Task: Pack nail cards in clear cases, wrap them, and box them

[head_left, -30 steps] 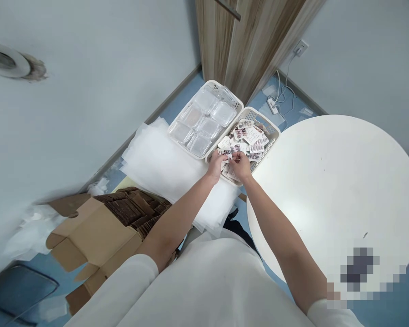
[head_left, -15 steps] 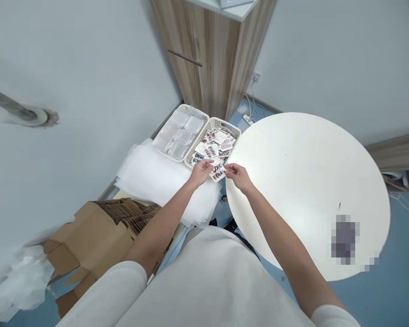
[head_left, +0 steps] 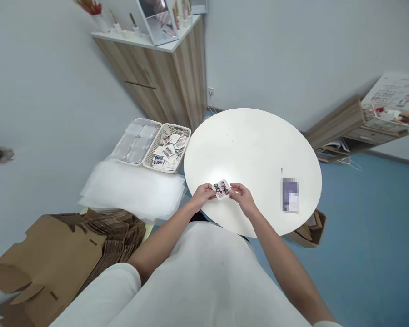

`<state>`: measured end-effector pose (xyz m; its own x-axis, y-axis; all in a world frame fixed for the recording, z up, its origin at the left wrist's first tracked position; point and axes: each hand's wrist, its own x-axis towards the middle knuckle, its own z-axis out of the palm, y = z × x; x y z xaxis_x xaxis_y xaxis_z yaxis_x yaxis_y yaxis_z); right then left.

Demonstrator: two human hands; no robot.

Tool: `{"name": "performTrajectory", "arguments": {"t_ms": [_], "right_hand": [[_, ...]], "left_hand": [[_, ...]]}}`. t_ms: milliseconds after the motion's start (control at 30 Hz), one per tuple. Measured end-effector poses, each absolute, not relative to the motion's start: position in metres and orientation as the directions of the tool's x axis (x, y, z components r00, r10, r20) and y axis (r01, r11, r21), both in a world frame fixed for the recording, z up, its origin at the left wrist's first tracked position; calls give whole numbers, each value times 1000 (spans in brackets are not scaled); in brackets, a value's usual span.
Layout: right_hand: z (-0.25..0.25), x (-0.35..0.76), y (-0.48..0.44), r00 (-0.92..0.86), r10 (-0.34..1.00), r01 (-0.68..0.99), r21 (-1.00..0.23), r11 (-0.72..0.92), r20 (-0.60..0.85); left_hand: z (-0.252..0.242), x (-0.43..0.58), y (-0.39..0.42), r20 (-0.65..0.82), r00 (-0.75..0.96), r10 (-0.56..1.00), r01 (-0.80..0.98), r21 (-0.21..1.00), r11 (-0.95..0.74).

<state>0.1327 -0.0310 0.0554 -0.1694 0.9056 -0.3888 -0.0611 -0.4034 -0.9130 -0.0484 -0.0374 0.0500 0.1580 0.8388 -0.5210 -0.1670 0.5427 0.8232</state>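
A small white card of press-on nails [head_left: 221,189], with dark and red patterned nails in rows, is held over the near edge of the round white table [head_left: 252,150]. My left hand [head_left: 203,195] pinches its left side. On the right side, the fingers of my right hand [head_left: 241,197] are closed on the card's edge. To the left, a white basket [head_left: 187,141] holds many similar nail cards [head_left: 169,152].
Beside that basket stands another with clear plastic boxes [head_left: 136,141]. White foam sheets [head_left: 132,186] lie in front, then flattened cardboard boxes [head_left: 54,259]. A blurred purple item [head_left: 289,195] rests on the table's right. A wooden cabinet [head_left: 177,77] stands behind; an open carton [head_left: 311,229] sits on the floor.
The view has turned right. Both hands have carried the nail card from above the basket to over the table's near edge, and the card is now turned differently.
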Motion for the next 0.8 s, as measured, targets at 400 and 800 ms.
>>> {"name": "performTrajectory", "arguments": {"t_ms": [400,800], "right_hand": [[37,198,-70,-53,921,-182,-903,-388,-385],[30,195,-61,-101,922,-182,-904,-386,-373]], "left_hand": [[43,10,-60,-501,217,838,96,865,493],[45,9,-58,-478,185,859,112,878,465]]}}
